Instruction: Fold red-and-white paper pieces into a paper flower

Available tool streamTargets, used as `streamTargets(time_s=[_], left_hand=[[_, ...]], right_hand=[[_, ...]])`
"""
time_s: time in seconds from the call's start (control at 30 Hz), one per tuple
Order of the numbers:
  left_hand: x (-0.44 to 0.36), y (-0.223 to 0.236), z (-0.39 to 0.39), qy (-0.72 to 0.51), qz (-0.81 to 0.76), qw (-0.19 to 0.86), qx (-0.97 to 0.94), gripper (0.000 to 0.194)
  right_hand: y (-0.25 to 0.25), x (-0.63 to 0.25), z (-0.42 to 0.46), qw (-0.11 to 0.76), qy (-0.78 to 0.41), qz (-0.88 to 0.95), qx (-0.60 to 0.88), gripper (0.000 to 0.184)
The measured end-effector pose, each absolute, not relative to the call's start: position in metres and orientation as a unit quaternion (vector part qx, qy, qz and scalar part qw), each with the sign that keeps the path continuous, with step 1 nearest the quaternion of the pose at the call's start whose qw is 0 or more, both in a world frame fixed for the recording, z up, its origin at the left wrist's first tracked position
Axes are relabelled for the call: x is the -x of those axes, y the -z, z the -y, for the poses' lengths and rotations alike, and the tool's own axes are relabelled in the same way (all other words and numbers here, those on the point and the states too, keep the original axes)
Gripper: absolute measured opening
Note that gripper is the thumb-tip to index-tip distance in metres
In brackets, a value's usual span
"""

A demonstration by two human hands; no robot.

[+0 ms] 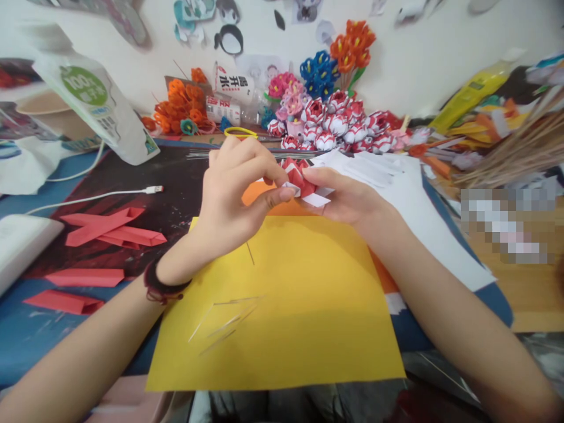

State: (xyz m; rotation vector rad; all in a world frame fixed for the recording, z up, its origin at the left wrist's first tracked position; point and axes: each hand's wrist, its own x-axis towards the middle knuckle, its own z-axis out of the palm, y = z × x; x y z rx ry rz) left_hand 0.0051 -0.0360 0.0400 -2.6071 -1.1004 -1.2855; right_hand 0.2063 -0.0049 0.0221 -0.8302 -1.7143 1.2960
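Observation:
A red and white folded paper flower (296,171) is held between both hands, above the far edge of a yellow paper sheet (299,294). With thumb and forefinger, my left hand (244,185) pinches a white edge on the flower's left side. My right hand (346,191) grips the flower from the right, its thumb on top and its other fingers partly hidden beneath. White paper ends stick out below the flower. Several thin wires (229,323) lie on the yellow sheet. Folded red paper strips (117,229) rest at the left on the dark mat.
Finished red and white paper flowers (343,126) are heaped at the back. White paper strips (365,167) lie on white sheets to the right. A white bottle (94,100), a cable (97,200) and a white device (26,247) occupy the left. Thin sticks (520,141) project at far right.

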Motion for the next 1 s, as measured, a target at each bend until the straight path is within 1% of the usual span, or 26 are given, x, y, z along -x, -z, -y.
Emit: streamTargets(time_s=[0.1, 0.17, 0.23, 0.3, 0.37, 0.43, 0.6, 0.7, 0.8, 0.87, 0.93, 1.0], left_hand=[[-0.009, -0.038, 0.036, 0.445, 0.353, 0.0, 0.823, 0.037], [-0.012, -0.037, 0.036, 0.462, 0.342, -0.022, 0.818, 0.033], [-0.013, -0.036, 0.036, 0.467, 0.334, -0.063, 0.816, 0.027], [-0.012, -0.035, 0.034, 0.476, 0.344, -0.101, 0.803, 0.023], [-0.009, -0.033, 0.032, 0.502, 0.366, -0.116, 0.775, 0.021], [-0.006, -0.03, 0.029, 0.53, 0.395, -0.121, 0.74, 0.022], [-0.006, -0.023, 0.028, 0.549, 0.416, -0.161, 0.706, 0.025], [-0.011, -0.019, 0.028, 0.548, 0.404, -0.164, 0.713, 0.024], [-0.014, -0.016, 0.028, 0.541, 0.399, -0.151, 0.725, 0.021], [-0.017, -0.016, 0.029, 0.529, 0.402, -0.136, 0.735, 0.02], [-0.019, -0.018, 0.032, 0.512, 0.401, -0.11, 0.752, 0.018], [-0.021, -0.02, 0.036, 0.494, 0.395, -0.076, 0.771, 0.016]], right_hand=[[-0.023, -0.208, 0.004, 0.353, -0.692, 0.56, 0.289, 0.02], [-0.024, -0.207, 0.005, 0.351, -0.735, 0.515, 0.267, 0.02], [-0.024, -0.205, 0.005, 0.377, -0.736, 0.499, 0.259, 0.025], [-0.024, -0.202, 0.005, 0.413, -0.727, 0.482, 0.264, 0.033], [-0.021, -0.196, 0.005, 0.442, -0.717, 0.464, 0.274, 0.044], [-0.017, -0.19, 0.007, 0.458, -0.713, 0.454, 0.276, 0.05], [-0.005, -0.176, 0.015, 0.464, -0.701, 0.472, 0.266, 0.053], [0.0, -0.175, 0.014, 0.489, -0.684, 0.477, 0.255, 0.054], [0.002, -0.176, 0.012, 0.523, -0.681, 0.457, 0.232, 0.053], [0.003, -0.175, 0.013, 0.539, -0.677, 0.445, 0.231, 0.056], [0.003, -0.173, 0.015, 0.54, -0.673, 0.442, 0.245, 0.056], [0.002, -0.171, 0.018, 0.522, -0.678, 0.445, 0.263, 0.049]])
